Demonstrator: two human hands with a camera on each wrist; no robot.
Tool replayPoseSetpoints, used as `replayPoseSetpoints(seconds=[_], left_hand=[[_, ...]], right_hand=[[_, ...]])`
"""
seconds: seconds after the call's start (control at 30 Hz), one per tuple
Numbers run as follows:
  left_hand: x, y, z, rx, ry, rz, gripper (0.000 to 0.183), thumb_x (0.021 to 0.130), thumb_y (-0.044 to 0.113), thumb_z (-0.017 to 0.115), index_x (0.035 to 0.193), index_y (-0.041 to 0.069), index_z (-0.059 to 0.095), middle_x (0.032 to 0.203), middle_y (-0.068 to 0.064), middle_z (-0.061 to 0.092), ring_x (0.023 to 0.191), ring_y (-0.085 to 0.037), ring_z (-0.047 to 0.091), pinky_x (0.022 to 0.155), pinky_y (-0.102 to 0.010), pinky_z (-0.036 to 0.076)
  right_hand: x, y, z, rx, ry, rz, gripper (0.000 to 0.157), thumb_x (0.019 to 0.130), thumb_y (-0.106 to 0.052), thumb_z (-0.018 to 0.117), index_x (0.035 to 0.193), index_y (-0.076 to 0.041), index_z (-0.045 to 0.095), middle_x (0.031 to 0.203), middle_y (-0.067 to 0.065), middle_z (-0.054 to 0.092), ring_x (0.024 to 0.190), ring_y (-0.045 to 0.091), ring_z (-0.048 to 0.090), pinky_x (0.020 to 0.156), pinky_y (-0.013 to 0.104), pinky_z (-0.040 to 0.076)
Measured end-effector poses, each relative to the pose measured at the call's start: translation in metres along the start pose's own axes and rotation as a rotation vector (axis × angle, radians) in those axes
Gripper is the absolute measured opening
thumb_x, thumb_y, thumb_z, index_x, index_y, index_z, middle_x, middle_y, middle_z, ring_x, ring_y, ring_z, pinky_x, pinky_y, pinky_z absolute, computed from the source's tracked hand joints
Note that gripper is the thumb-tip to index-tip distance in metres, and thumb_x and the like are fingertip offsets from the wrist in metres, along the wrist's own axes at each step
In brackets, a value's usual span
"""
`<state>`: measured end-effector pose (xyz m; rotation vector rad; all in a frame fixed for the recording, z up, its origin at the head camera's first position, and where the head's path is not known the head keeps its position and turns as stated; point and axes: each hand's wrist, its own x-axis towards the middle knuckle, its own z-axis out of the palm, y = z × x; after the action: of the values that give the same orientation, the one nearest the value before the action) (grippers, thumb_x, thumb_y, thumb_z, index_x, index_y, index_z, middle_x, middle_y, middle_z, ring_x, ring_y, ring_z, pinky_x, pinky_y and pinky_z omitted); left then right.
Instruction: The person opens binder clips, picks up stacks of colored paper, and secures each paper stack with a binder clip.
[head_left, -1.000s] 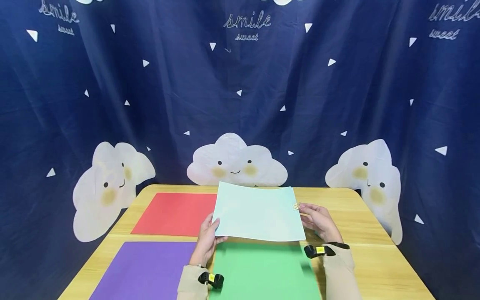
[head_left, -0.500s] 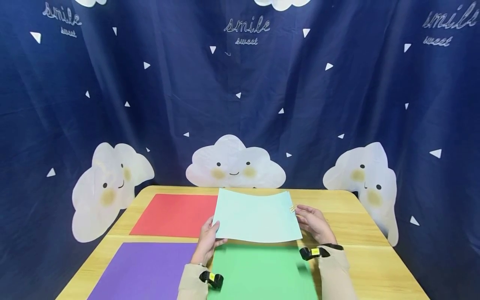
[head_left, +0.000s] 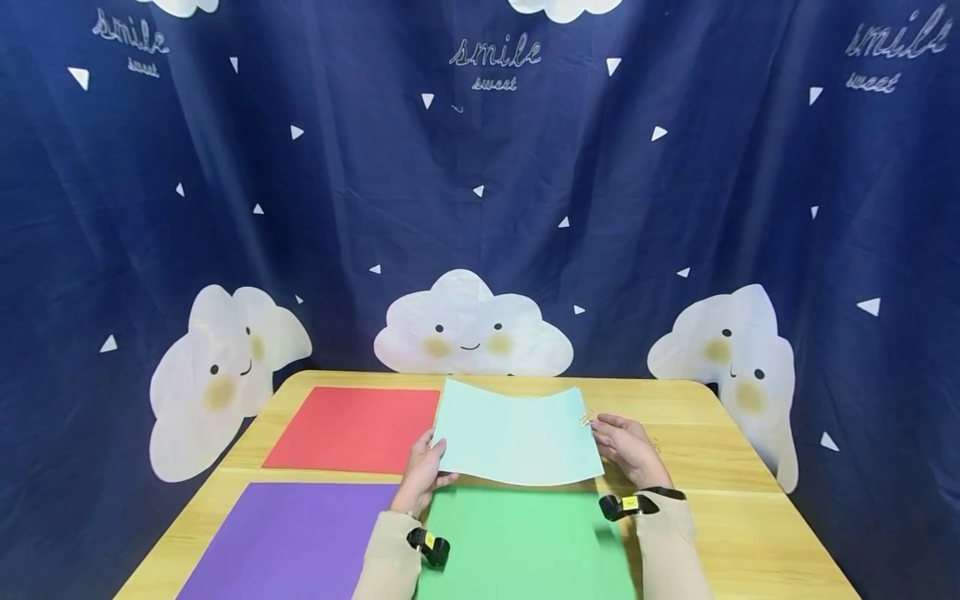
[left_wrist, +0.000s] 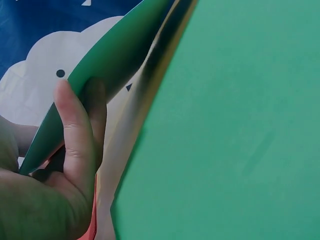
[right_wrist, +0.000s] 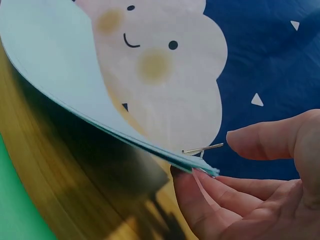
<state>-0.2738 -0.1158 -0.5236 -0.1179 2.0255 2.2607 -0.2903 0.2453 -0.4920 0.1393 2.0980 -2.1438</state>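
Several light blue sheets of paper (head_left: 517, 437) are held up together in a slight sag above the table. My left hand (head_left: 422, 477) pinches their left edge, thumb on top and fingers beneath. A gold-coloured binder clip (head_left: 587, 418) sits on the right edge; its wire handle (right_wrist: 202, 149) stands up there. My right hand (head_left: 630, 450) is at that edge. In the right wrist view its fingers (right_wrist: 225, 192) touch the stack from below, while the thumb (right_wrist: 262, 141) is apart from the clip, with a gap between.
Under the raised paper lies a green sheet (head_left: 525, 542) on the wooden table (head_left: 750, 517). To the left are a purple sheet (head_left: 292, 542) and, behind it, a red sheet (head_left: 352, 429). Small gold wire things (head_left: 657, 446) show beside the right wrist. A blue cloud-print curtain (head_left: 480, 233) hangs behind.
The paper has sunk slightly and its right edge has come a little to the left, sagging more. My right hand has moved left with it.
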Motion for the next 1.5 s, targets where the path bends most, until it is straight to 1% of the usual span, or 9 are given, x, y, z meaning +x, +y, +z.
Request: replayPoseSetpoints(seconds=[0.3, 0.4, 0.53, 0.67, 0.77, 0.87, 1.1, 1.33, 1.5], left_hand=[[0.007, -0.003, 0.004, 0.072, 0.024, -0.017, 0.048, 0.112, 0.018, 0.041, 0.156, 0.0, 0.034, 0.128, -0.026, 0.056, 0.094, -0.021, 0.063, 0.061, -0.027, 0.063], [0.009, -0.002, 0.005, 0.107, 0.023, -0.017, 0.048, 0.111, 0.016, 0.039, 0.156, -0.002, 0.033, 0.126, -0.029, 0.057, 0.086, -0.02, 0.063, 0.058, -0.024, 0.06], [0.01, 0.001, 0.007, 0.233, 0.031, -0.004, 0.052, 0.11, 0.014, 0.039, 0.157, -0.006, 0.028, 0.141, -0.037, 0.048, 0.069, -0.019, 0.054, 0.057, -0.028, 0.055], [0.011, 0.007, 0.009, 0.44, 0.046, 0.033, 0.052, 0.108, 0.013, 0.041, 0.154, -0.011, 0.034, 0.151, -0.036, 0.044, 0.104, -0.043, 0.065, 0.09, -0.052, 0.058], [0.012, 0.01, 0.01, 0.56, 0.043, 0.064, 0.043, 0.107, 0.014, 0.044, 0.142, -0.01, 0.049, 0.14, -0.031, 0.056, 0.134, -0.048, 0.052, 0.109, -0.061, 0.047], [0.013, 0.013, 0.01, 0.633, 0.045, 0.083, 0.027, 0.104, 0.014, 0.048, 0.119, -0.004, 0.061, 0.112, -0.019, 0.065, 0.11, -0.034, 0.06, 0.095, -0.05, 0.053], [0.01, 0.016, 0.012, 0.736, 0.109, 0.025, 0.066, 0.102, 0.023, 0.054, 0.152, -0.015, 0.035, 0.146, -0.034, 0.042, 0.132, -0.045, 0.048, 0.111, -0.063, 0.044], [0.006, 0.023, 0.012, 0.836, 0.126, 0.044, 0.065, 0.1, 0.028, 0.058, 0.148, -0.013, 0.043, 0.138, -0.03, 0.049, 0.121, -0.043, 0.048, 0.099, -0.059, 0.047], [0.003, 0.026, 0.008, 0.825, 0.103, 0.027, 0.064, 0.102, 0.028, 0.058, 0.152, -0.008, 0.041, 0.145, -0.03, 0.047, 0.094, -0.034, 0.06, 0.071, -0.041, 0.057]], right_hand=[[0.0, 0.001, 0.003, 0.024, -0.006, -0.005, 0.064, 0.108, -0.008, 0.046, 0.156, 0.019, 0.013, 0.16, 0.04, 0.026, 0.149, 0.045, 0.036, 0.115, 0.03, 0.047], [0.001, 0.001, 0.003, 0.029, -0.021, -0.002, 0.067, 0.109, -0.008, 0.046, 0.157, 0.019, 0.008, 0.161, 0.04, 0.022, 0.153, 0.048, 0.028, 0.123, 0.037, 0.04], [0.001, 0.002, 0.003, 0.025, -0.018, 0.001, 0.067, 0.108, -0.008, 0.046, 0.156, 0.02, 0.008, 0.161, 0.04, 0.022, 0.153, 0.048, 0.027, 0.122, 0.034, 0.041], [0.001, 0.002, 0.003, 0.02, -0.01, 0.006, 0.066, 0.108, -0.008, 0.045, 0.156, 0.02, 0.008, 0.161, 0.041, 0.021, 0.153, 0.048, 0.027, 0.122, 0.034, 0.041], [0.001, 0.002, 0.003, 0.026, -0.013, 0.008, 0.066, 0.108, -0.007, 0.044, 0.156, 0.021, 0.007, 0.161, 0.041, 0.02, 0.153, 0.049, 0.027, 0.127, 0.044, 0.033], [0.001, 0.003, 0.003, 0.031, -0.028, 0.009, 0.067, 0.108, -0.006, 0.043, 0.155, 0.022, 0.005, 0.162, 0.042, 0.017, 0.153, 0.05, 0.024, 0.13, 0.051, 0.025], [0.002, 0.003, 0.003, 0.036, -0.045, 0.028, 0.069, 0.109, -0.005, 0.043, 0.155, 0.022, -0.001, 0.163, 0.043, 0.013, 0.154, 0.051, 0.021, 0.129, 0.053, 0.023], [0.003, 0.0, 0.003, 0.042, -0.048, 0.017, 0.071, 0.108, -0.005, 0.042, 0.155, 0.021, -0.004, 0.162, 0.044, 0.015, 0.155, 0.051, 0.019, 0.13, 0.052, 0.02], [0.002, 0.001, -0.001, 0.024, -0.034, 0.024, 0.07, 0.109, -0.006, 0.041, 0.156, 0.02, -0.003, 0.162, 0.042, 0.018, 0.155, 0.05, 0.022, 0.129, 0.05, 0.022]])
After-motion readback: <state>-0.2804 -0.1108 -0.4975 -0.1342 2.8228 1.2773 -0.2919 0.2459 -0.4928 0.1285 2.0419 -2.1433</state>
